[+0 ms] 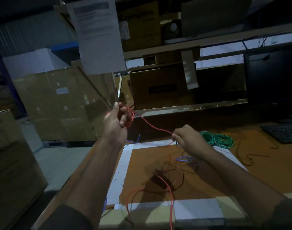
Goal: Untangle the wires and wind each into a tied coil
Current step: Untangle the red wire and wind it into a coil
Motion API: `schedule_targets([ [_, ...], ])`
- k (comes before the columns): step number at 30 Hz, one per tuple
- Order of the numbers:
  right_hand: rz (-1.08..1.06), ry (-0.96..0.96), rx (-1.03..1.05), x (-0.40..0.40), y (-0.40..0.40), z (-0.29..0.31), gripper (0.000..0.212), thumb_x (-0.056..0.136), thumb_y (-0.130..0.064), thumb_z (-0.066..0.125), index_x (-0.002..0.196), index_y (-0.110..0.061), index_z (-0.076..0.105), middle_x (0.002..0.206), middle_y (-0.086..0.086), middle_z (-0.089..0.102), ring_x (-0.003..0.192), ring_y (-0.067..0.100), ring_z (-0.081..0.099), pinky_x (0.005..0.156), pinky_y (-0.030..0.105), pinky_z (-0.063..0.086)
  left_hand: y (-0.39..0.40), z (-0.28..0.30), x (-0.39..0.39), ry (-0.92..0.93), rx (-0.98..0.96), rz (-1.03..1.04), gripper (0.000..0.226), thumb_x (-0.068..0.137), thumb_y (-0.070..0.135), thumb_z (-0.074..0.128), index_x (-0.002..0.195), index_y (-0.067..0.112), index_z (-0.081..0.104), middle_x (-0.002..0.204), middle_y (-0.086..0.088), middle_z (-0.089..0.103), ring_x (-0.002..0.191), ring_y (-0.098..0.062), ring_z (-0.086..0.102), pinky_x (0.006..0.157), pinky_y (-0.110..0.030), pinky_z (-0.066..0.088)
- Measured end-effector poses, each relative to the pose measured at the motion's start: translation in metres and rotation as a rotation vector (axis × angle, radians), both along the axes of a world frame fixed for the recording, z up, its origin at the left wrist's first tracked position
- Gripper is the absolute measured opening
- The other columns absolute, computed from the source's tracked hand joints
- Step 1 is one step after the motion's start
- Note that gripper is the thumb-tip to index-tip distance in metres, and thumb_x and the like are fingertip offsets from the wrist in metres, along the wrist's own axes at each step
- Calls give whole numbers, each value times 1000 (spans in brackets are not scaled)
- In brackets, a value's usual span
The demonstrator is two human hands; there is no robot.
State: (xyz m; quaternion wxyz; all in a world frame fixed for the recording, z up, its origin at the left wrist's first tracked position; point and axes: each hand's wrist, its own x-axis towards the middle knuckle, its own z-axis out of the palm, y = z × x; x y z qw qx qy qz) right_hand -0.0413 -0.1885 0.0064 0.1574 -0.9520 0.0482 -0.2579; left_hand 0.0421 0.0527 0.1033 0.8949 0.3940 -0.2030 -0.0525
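A dim storeroom with cardboard boxes on shelving sits behind my workbench (266,171), whose orange top is marked off with white tape. My left hand (116,121), raised beyond the bench's far-left corner, grips a small bundle of red loops, fingers curled round them. From there the red wire (152,126) runs taut down to my right hand (187,138), which pinches it above the far edge of the taped square; a blue wire (181,158) seems to pass through the same pinch, though I cannot tell for sure.

I judge I am mid-wind on the red wire. To do it well I would let the strand slide through the right fingers under light tension, lay each turn beside the last on the left hand, and stop to free the blue wire before it is dragged into the coil. The loose red tail (171,205) runs off the near edge, with darker strands tangled mid-square. A green coil (220,139) lies finished near the far-right edge.
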Motion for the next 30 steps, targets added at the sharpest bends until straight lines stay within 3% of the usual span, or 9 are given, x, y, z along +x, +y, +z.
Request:
schedule_targets([
  [4, 268, 67, 17, -16, 19, 3, 27, 101, -20, 58, 122, -33, 67, 106, -10, 63, 99, 5, 57, 84, 25, 44, -2, 2, -4, -93, 3, 30, 22, 113, 21, 36, 102, 10, 51, 114, -22, 75, 77, -17, 76, 75, -26, 58],
  [8, 307, 1, 38, -20, 28, 9, 32, 96, -6, 60, 112, -33, 66, 102, -18, 64, 93, 6, 59, 80, 27, 42, -8, -9, 4, -236, 266, 172, 35, 114, 18, 30, 107, 5, 62, 127, -16, 72, 120, -22, 69, 115, -43, 45],
  [12, 315, -120, 130, -21, 32, 17, 31, 95, -2, 58, 112, -28, 65, 100, -14, 60, 92, 5, 57, 81, 22, 43, -9, -32, 13, -402, 699, 278, 41, 112, 30, 35, 118, 18, 74, 125, 7, 75, 127, -9, 62, 120, -49, 38],
  [15, 307, -192, 236, -19, 33, 22, 22, 102, -6, 51, 109, -23, 63, 96, -6, 57, 86, 9, 59, 75, 29, 51, -14, -39, 5, -528, 910, 258, 40, 111, 31, 37, 101, 38, 75, 111, 7, 78, 116, -16, 68, 110, -53, 47],
  [20, 250, -348, 332, -11, 27, 23, 19, 107, -15, 45, 101, -27, 59, 95, -5, 57, 80, 13, 63, 68, 31, 56, -20, -41, -8, -638, 1176, 61, 32, 111, 38, 35, 109, 26, 65, 74, 3, 65, 79, -19, 67, 92, -48, 55],
  [23, 240, -379, 386, -6, 25, 25, 16, 107, -20, 45, 105, -22, 61, 99, -4, 58, 86, 15, 62, 70, 33, 59, -21, -38, -17, -517, 1077, -142, 42, 110, 44, 38, 107, 14, 68, 69, 10, 56, 69, -8, 54, 68, -26, 47],
  [26, 232, -328, 353, 0, 12, 21, 9, 103, -24, 54, 108, -24, 62, 102, -3, 62, 93, 15, 65, 78, 38, 60, -21, -28, -32, -408, 902, -261, 46, 107, 41, 43, 115, -1, 61, 65, -9, 64, 63, 6, 57, 73, -21, 49],
  [28, 169, -245, 223, 5, 2, 13, 14, 97, -24, 66, 110, -26, 63, 104, -7, 61, 97, 15, 63, 83, 39, 58, -19, -19, -38, -368, 717, -291, 43, 107, 34, 45, 114, -6, 56, 58, -13, 57, 50, -31, 39, 76, -24, 52],
  [30, 98, -163, 139, 8, -3, 2, 28, 93, -26, 73, 119, -26, 62, 109, -9, 58, 102, 14, 60, 86, 34, 54, -18, -11, -34, -323, 524, -326, 32, 106, 32, 46, 101, 1, 57, 45, 3, 45, 35, -7, 37, 65, -20, 52],
])
